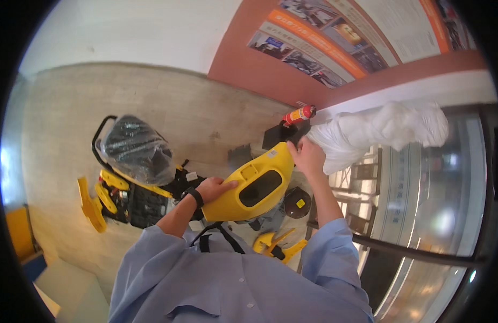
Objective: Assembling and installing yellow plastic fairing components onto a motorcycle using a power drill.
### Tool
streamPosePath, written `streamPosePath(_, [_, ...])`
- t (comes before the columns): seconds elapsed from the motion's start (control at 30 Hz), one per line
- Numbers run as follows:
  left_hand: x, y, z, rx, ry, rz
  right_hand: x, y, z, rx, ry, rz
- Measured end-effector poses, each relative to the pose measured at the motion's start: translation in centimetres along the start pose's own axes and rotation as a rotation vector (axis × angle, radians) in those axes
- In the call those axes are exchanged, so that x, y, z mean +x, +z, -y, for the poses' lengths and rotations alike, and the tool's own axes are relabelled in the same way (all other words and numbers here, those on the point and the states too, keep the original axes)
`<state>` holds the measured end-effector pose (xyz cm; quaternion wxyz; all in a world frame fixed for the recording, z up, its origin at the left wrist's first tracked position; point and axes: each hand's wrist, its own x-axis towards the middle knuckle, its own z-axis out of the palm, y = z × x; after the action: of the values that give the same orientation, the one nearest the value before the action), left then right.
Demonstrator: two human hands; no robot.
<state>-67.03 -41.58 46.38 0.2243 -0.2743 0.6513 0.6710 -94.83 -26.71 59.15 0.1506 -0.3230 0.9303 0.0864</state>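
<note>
Between my hands is a yellow plastic shell panel (223, 205) with a dark rounded window and a small square recess. My left hand (215, 190) grips its left side, thumb lying on top and the other fingers hidden beneath. At the far right end, my right hand (309, 155) holds the upper corner with the thumb on the edge; its remaining fingers are mostly hidden. The panel is tilted, its right end farther from me. Below it, partly covered, lie grey parts (271, 219) and a dark round piece (297, 202) with a yellow label.
At left stands a black seat (138, 151) wrapped in clear plastic, beside yellow parts (93, 207) and an open black case (146, 207). A red fire extinguisher (300, 114) and a white plastic-wrapped bundle (378, 129) are at far right. Yellow pieces (278, 245) lie near my right arm.
</note>
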Motion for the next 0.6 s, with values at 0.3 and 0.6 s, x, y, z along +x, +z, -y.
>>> streamPosePath(0.3, [-1.2, -0.5, -2.6, 0.199, 0.008, -0.041, 7.1, 1.2, 3.5, -0.25, -0.595, 0.48])
streamPosePath(0.6, [-1.2, -1.5, -1.5, 0.148, -0.075, 0.111, 7.9, 2.4, 3.2, -0.152, -0.742, 0.439])
